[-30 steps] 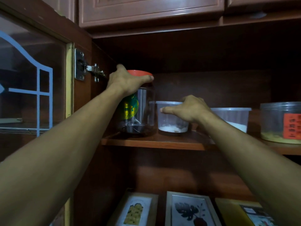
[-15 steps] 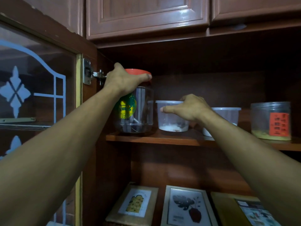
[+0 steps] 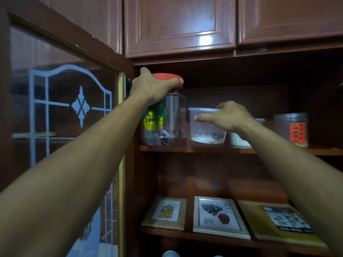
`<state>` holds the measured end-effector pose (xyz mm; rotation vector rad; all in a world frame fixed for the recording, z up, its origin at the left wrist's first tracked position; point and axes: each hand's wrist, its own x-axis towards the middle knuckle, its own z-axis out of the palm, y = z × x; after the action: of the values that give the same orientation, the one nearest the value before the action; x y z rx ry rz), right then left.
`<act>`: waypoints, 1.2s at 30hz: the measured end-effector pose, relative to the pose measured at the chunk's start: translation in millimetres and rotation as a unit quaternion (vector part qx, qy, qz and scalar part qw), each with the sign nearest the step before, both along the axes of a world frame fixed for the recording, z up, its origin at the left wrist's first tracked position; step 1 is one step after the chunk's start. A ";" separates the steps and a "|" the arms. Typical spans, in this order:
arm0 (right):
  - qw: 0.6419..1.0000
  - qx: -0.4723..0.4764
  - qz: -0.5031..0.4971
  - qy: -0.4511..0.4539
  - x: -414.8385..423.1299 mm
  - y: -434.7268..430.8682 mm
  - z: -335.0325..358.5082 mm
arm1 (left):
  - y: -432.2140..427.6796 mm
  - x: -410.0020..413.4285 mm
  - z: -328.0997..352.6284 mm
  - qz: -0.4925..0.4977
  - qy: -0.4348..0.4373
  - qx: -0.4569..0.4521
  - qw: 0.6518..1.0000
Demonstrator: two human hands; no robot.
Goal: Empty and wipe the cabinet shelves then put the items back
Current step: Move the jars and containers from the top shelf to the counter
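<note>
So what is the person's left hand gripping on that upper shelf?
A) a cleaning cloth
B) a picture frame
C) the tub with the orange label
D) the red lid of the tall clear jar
D: the left hand is curled over the red lid of the clear jar, while the right hand grips the small tub beside it.

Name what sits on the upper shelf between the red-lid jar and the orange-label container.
Head view: beside the red-lid jar a clear tub with white contents, gripped by the right hand, then a second tub partly hidden behind that wrist.
</note>
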<state>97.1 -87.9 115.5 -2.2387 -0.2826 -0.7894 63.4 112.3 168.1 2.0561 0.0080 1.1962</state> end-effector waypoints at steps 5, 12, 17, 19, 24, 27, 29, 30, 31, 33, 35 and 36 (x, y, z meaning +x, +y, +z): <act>1.000 -0.005 -0.015 0.011 -32.0 -7.4 -6.2 | 0.6 -20.7 -5.4 -0.023 0.015 0.001 1.000; 0.999 -0.011 -0.024 0.027 -63.0 -11.2 -18.4 | -4.4 -46.4 -25.0 -0.032 0.031 0.000 0.999; 0.999 -0.008 -0.017 0.030 -84.2 -18.4 -41.3 | -8.8 -61.4 -43.8 -0.030 0.033 0.002 0.999; 1.000 -0.004 -0.008 0.029 -93.2 -24.5 -55.1 | -14.1 -69.2 -56.3 -0.032 0.030 0.002 0.999; 0.999 -0.012 -0.004 0.041 -114.9 -37.7 -81.8 | -24.7 -87.8 -85.8 -0.035 0.031 -0.010 0.999; 0.999 -0.011 -0.004 0.037 -121.4 -47.1 -91.6 | -27.7 -97.7 -98.3 -0.031 0.044 -0.019 0.998; 0.999 -0.010 0.000 0.038 -126.9 -49.4 -96.2 | -26.2 -104.7 -105.6 -0.034 0.049 -0.026 0.998; 0.999 -0.010 0.002 0.038 -130.0 -50.2 -98.6 | -25.8 -108.8 -108.6 -0.035 0.050 -0.031 0.998; 0.999 -0.010 0.004 0.039 -133.9 -50.7 -100.8 | -24.9 -112.7 -111.2 -0.035 0.052 -0.035 0.997; 0.999 -0.017 0.009 0.046 -140.1 -52.0 -105.5 | -23.7 -120.2 -116.6 -0.032 0.059 -0.038 0.997; 0.999 -0.021 0.010 0.049 -144.4 -52.8 -111.2 | -23.3 -127.6 -122.1 -0.029 0.061 -0.038 0.997; 0.999 -0.020 0.011 0.048 -147.2 -53.3 -114.0 | -23.8 -131.9 -125.6 -0.030 0.059 -0.040 0.997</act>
<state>-50.1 -141.3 1.5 -2.2997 -0.2794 -0.6685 -68.5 88.5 42.5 2.0394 0.0498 1.0222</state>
